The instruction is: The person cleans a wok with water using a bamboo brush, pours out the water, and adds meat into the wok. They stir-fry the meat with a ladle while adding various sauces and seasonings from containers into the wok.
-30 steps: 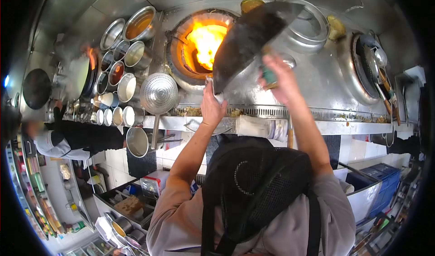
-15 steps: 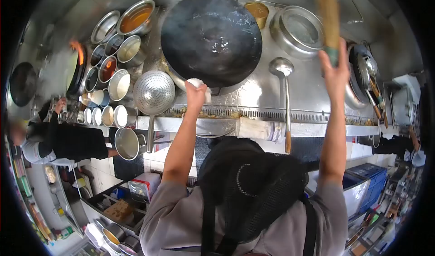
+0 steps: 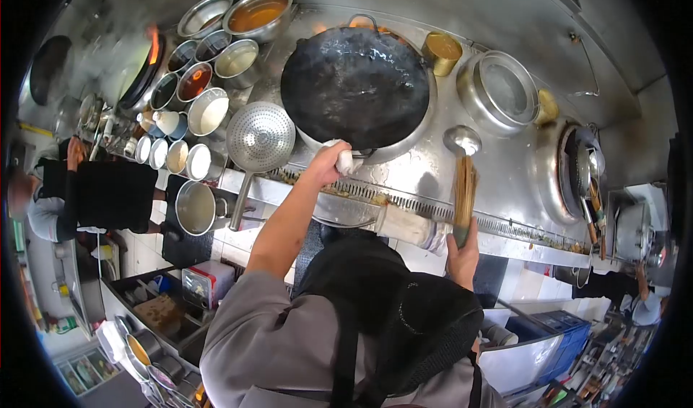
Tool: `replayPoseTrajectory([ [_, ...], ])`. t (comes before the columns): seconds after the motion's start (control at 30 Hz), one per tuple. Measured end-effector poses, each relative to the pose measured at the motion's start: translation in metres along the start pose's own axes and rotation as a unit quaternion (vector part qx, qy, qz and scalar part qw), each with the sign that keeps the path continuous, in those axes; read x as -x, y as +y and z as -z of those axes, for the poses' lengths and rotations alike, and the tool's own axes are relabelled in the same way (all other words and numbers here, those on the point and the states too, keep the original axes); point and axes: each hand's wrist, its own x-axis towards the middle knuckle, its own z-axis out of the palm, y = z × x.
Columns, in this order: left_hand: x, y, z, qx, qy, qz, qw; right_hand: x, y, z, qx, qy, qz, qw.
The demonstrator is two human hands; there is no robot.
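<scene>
The left hand (image 3: pixel 328 164) is closed on a folded white cloth (image 3: pixel 349 163) at the near handle of the black wok (image 3: pixel 354 87); the cloth hides most of that handle and some fingertips. The wok sits over the burner, covering most of it, with a little flame (image 3: pixel 320 27) behind its far rim. The right hand (image 3: pixel 463 256) grips the green-bound end of a bamboo wok brush (image 3: pixel 464 188), which masks the ladle's (image 3: pixel 463 140) handle; whether the hand touches it cannot be told. Any print on the red-edged box (image 3: pixel 208 284) is too small to read. Half a second ago the brush was raised, farther right; now it is lowered.
</scene>
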Motion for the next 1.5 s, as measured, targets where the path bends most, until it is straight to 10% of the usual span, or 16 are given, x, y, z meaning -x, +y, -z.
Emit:
replayPoseTrajectory([
  [0.2,-0.001,-0.031,0.016,-0.188,0.065,-0.194,0.961,0.037,0.099,-0.07,0.034,-0.048,0.082,0.995],
  [0.27,0.023,-0.049,0.026,-0.22,0.076,-0.271,0.934,-0.003,0.039,-0.034,-0.129,-0.166,-0.159,0.965],
  [0.47,0.064,-0.097,0.054,-0.542,0.172,-0.474,0.672,-0.109,-0.109,-0.035,-0.422,-0.129,-0.025,0.897],
  [0.7,0.041,-0.046,0.022,-0.449,0.179,-0.39,0.784,-0.149,-0.009,-0.097,0.076,-0.321,0.25,0.911],
  [0.93,-0.06,-0.002,0.055,-0.269,0.145,-0.238,0.922,-0.331,-0.141,0.086,0.123,0.158,0.296,0.934],
  [1.13,-0.003,-0.004,0.016,-0.01,0.086,-0.104,0.991,-0.371,-0.265,-0.08,-0.1,0.424,0.253,0.864],
  [1.2,-0.023,-0.011,0.028,-0.087,0.112,-0.179,0.974,-0.372,-0.242,-0.203,-0.162,0.325,0.226,0.904],
  [1.27,-0.023,-0.014,0.029,-0.168,0.138,-0.244,0.945,-0.339,-0.236,-0.271,-0.242,-0.286,-0.051,0.926],
  [1.43,-0.013,-0.001,0.028,-0.182,0.164,-0.241,0.939,-0.273,-0.235,-0.188,-0.051,-0.685,0.051,0.725],
  [1.5,-0.016,-0.005,0.03,-0.161,0.141,-0.199,0.956,-0.335,-0.199,-0.139,0.179,-0.643,0.024,0.744],
])
